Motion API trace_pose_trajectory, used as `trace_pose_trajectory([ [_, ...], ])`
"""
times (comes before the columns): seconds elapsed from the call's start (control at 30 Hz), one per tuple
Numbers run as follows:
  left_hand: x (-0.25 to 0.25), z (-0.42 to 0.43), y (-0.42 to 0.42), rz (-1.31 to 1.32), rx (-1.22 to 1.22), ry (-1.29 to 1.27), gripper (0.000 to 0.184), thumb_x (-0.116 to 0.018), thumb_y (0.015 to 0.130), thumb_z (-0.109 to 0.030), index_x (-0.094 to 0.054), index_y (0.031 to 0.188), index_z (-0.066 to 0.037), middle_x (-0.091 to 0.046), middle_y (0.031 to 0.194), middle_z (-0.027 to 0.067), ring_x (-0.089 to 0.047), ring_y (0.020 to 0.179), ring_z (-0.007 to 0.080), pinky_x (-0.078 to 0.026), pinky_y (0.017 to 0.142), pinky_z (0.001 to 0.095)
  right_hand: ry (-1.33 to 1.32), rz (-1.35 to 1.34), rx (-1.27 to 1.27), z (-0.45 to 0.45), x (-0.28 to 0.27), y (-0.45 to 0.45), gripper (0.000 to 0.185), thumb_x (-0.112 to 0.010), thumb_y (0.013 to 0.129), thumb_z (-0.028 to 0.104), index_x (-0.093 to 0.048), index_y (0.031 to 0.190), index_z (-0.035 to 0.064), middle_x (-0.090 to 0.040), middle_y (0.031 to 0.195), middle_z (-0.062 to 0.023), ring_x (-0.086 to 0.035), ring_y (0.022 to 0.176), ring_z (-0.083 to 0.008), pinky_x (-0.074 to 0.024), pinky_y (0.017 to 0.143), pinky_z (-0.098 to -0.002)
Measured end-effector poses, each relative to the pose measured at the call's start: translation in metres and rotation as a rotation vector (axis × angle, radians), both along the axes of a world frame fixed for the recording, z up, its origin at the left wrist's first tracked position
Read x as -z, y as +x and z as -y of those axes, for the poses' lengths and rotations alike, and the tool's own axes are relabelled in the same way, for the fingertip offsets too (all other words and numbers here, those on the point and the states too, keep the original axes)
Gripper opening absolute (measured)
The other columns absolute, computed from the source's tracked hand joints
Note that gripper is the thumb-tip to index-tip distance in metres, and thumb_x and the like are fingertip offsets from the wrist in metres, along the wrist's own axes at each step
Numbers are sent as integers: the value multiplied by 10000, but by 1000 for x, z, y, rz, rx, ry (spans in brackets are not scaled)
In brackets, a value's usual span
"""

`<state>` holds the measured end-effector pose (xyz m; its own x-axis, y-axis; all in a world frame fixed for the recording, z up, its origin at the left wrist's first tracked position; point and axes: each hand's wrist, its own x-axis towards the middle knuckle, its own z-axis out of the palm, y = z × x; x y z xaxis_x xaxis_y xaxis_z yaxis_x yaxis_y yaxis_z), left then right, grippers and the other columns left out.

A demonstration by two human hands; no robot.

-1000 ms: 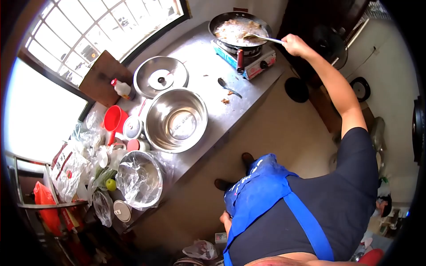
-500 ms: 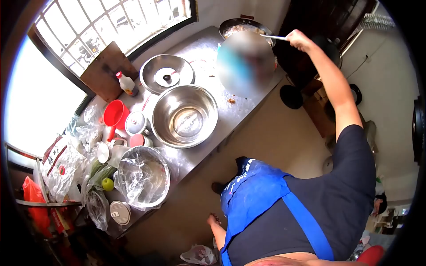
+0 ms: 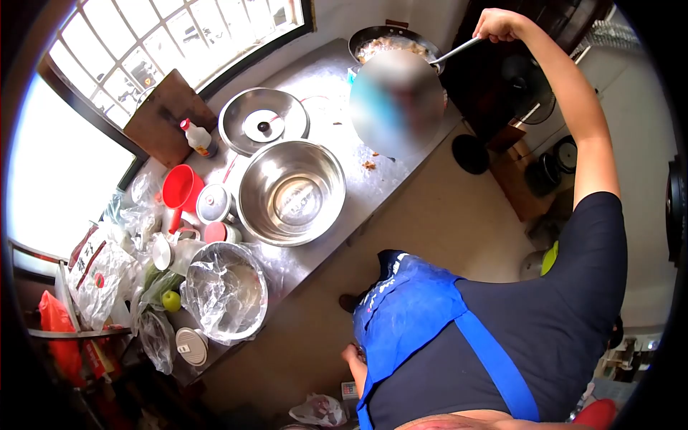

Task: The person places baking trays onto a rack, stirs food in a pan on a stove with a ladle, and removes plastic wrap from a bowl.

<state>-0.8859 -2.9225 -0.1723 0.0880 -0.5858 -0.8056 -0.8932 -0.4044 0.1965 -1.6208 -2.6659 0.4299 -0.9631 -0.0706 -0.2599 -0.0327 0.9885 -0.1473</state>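
The person's right hand is closing around the end of a long-handled utensil, gripping it high at the far side of the surface. The handle is slanting down toward the dark pan, its lower end meeting the right side of the rim, where a blurred patch is hiding whether the utensil's head is lying inside. Pale, chunky food is filling the visible part of the pan, which is sitting at the far end of the surface, near the wall; the same blur is covering nearly everything just below it. The left hand is hanging low beside the blue apron, partly hidden, so whether its fingers are closing or spreading cannot be told. Nearer on the surface, a large steel basin is standing in front of a round steel lid with a dark knob. A bottle with a red cap is standing beside a board that is leaning toward the window. A red dipper is standing near a lidded cup, and clear plastic is draping over a second bowl.
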Motion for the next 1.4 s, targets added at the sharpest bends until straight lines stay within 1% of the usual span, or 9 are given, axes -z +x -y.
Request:
trace_pose_trajectory([
  [0.1, 8, 6, -19, -1, 54, -23, 362, -610, 916, -291, -746, 788, 20, -722, 798, 181, -693, 788, 299, -542, 679, 434, -62, 90, 11, -1, 16, 2, 308, -607, 890, 93, -721, 1176, 80, -553, 604, -50, -359, 379, -70, -232, 353, -257],
  [0.17, 11, 21, -38, -268, 104, -130, 464, -552, 979, -368, -642, 675, -29, -480, 469, 38, -496, 438, 191, -372, 428, 331, -107, 48, -25, -10, 47, 4, 303, -608, 897, 105, -720, 1177, 79, -548, 600, -52, -364, 381, -79, -250, 351, -266],
  [0.3, -115, 30, -168, -1066, 485, -246, 371, -512, 1037, -301, -705, 916, -7, -602, 672, 36, -555, 609, 124, -464, 601, 275, -152, 23, -92, -14, 91, 22, 305, -605, 894, 126, -727, 1165, 56, -592, 613, -40, -466, 440, -123, -363, 389, -304],
  [0.37, -182, 27, -252, -1152, 472, 136, 209, -511, 1043, -153, -634, 1168, -40, -638, 848, 19, -513, 658, 62, -420, 562, 222, -175, -99, -212, -28, 133, 12, 275, -599, 890, 129, -739, 1103, 25, -625, 656, -39, -548, 544, -137, -450, 502, -327],
  [0.43, -213, 12, -338, -1499, 647, -23, 275, -550, 1027, -138, -558, 1291, -63, -647, 979, 26, -513, 627, 66, -430, 550, 216, -112, -208, -235, -16, 135, 38, 277, -605, 872, 140, -741, 1097, 52, -726, 898, -203, -707, 851, -271, -541, 776, -379],
  [0.57, -228, -24, -501, -1547, 689, -184, 564, -651, 969, -334, -432, 1396, -37, -683, 1013, 174, -673, 918, 310, -496, 891, 379, -20, -246, -244, -7, 152, 58, 289, -556, 879, 128, -746, 1088, 68, -707, 1003, -240, -688, 983, -349, -537, 872, -409],
  [0.67, -292, -45, -561, -1304, 688, -181, 882, -649, 897, -576, -344, 1471, 20, -706, 966, 211, -687, 948, 341, -496, 899, 416, -28, -210, -204, -5, 153, 52, 266, -556, 860, 104, -747, 1036, 47, -707, 984, -241, -695, 961, -363, -546, 840, -413],
  [0.83, -276, -78, -602, -1334, 668, -806, 426, -674, 904, -411, -606, 1077, -26, -705, 899, 235, -687, 852, 424, -528, 779, 486, -30, -295, -167, 10, 180, 52, 246, -550, 840, 85, -741, 990, 47, -707, 1013, -223, -689, 981, -386, -553, 849, -457],
  [1.4, -297, -75, -598, -1165, 681, -660, 376, -630, 868, -347, -708, 996, -2, -704, 896, 274, -688, 882, 447, -538, 811, 498, -50, -513, -74, 49, 261, 41, 300, -477, 922, 143, -739, 935, -1, -716, 976, -245, -701, 961, -414, -559, 854, -507],
])
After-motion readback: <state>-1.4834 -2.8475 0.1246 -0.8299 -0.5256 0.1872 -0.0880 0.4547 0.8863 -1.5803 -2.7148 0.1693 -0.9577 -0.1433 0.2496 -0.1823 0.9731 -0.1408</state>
